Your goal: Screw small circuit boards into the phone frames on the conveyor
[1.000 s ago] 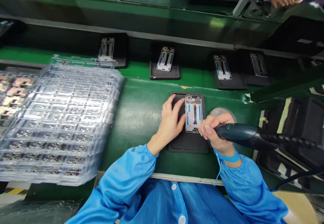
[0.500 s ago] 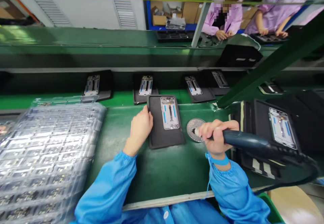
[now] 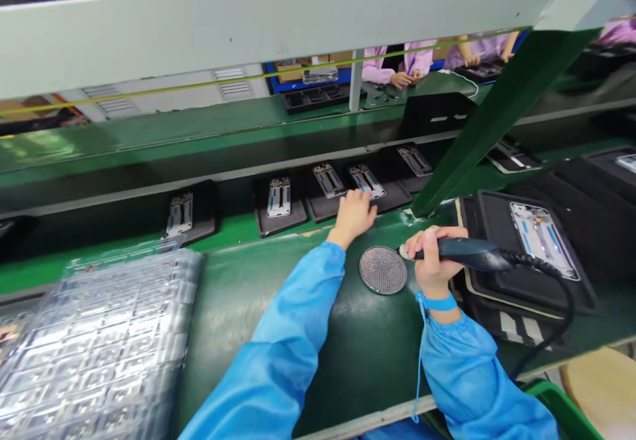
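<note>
My right hand is wrapped round a dark electric screwdriver with a coiled cord, its tip pointing left. Just left of the tip lies a round, perforated metal plate on the green bench. My left hand reaches forward over the bench's far edge, fingers apart and bent down at the near side of a black tray. That tray carries a silver phone frame with blue strips. Whether the fingertips touch the frame or the tray is hidden. To its left, another phone frame rests on its own black tray.
More framed trays line the belt. Clear plastic trays are stacked at left. Black trays, the top one with a phone frame, pile up at right beside a green post. Co-workers' hands show beyond.
The black tray with its phone frame has gone from the bench to the belt. My left hand has let go of it and moved right. The screwdriver has drawn back from the round plate.
</note>
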`<action>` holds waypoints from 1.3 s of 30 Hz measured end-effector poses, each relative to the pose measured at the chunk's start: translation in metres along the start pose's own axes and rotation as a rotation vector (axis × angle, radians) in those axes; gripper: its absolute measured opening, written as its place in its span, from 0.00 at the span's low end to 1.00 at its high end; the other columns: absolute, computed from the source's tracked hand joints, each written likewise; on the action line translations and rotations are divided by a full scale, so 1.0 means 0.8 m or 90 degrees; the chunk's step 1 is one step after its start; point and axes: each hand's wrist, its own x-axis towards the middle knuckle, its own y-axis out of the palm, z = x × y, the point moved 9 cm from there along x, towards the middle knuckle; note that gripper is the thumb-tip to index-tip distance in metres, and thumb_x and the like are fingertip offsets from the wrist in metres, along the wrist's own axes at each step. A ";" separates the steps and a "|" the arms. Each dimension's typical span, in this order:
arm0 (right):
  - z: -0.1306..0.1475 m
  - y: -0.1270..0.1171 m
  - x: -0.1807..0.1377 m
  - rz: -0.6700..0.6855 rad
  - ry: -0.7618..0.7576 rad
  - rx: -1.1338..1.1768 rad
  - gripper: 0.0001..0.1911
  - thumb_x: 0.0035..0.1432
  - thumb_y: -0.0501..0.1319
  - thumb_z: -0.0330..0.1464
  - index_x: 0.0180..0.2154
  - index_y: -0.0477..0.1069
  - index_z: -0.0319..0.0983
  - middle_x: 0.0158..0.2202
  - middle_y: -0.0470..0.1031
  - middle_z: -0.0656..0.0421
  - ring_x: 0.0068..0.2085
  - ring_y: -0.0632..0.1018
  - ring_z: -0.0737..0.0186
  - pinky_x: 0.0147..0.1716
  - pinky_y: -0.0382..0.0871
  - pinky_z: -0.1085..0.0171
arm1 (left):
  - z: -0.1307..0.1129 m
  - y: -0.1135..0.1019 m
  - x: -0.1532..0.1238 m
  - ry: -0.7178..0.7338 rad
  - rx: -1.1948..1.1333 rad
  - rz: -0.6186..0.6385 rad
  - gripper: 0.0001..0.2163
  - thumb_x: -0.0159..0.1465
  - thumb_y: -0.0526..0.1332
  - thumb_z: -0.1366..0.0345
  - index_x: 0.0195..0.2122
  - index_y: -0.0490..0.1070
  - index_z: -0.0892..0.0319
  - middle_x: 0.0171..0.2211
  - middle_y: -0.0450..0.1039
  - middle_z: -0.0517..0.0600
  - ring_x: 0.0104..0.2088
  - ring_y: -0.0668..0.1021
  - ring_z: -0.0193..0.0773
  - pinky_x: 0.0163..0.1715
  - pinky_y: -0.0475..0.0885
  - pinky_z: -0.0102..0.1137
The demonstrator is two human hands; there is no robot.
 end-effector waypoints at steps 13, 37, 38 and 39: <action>-0.014 -0.005 0.006 0.040 0.123 0.046 0.30 0.77 0.84 0.51 0.46 0.66 0.49 0.27 0.72 0.74 0.19 0.72 0.68 0.23 0.74 0.66 | 0.006 -0.030 0.017 0.192 -0.045 -0.137 0.09 0.89 0.59 0.74 0.62 0.78 0.63 0.63 0.81 0.69 0.70 0.81 0.65 0.72 0.84 0.63; -0.027 0.002 -0.019 0.173 0.211 0.034 0.27 0.77 0.85 0.49 0.47 0.69 0.49 0.26 0.73 0.74 0.19 0.70 0.69 0.21 0.73 0.68 | 0.081 0.002 -0.515 0.133 -0.187 -0.183 0.11 0.91 0.60 0.69 0.60 0.83 0.53 0.55 0.88 0.56 0.57 0.86 0.48 0.64 0.82 0.44; -0.027 0.002 -0.018 0.171 0.209 0.031 0.27 0.76 0.85 0.49 0.47 0.69 0.49 0.26 0.73 0.74 0.19 0.70 0.69 0.21 0.73 0.68 | 0.094 -0.001 -0.492 0.127 -0.183 -0.193 0.12 0.91 0.60 0.69 0.62 0.84 0.53 0.58 0.89 0.56 0.60 0.87 0.48 0.65 0.82 0.44; -0.026 0.002 -0.018 0.169 0.206 0.027 0.27 0.76 0.85 0.49 0.47 0.69 0.49 0.26 0.73 0.74 0.19 0.70 0.69 0.21 0.73 0.68 | 0.107 -0.004 -0.466 0.117 -0.175 -0.203 0.13 0.91 0.60 0.69 0.64 0.85 0.52 0.61 0.90 0.57 0.64 0.87 0.49 0.66 0.83 0.45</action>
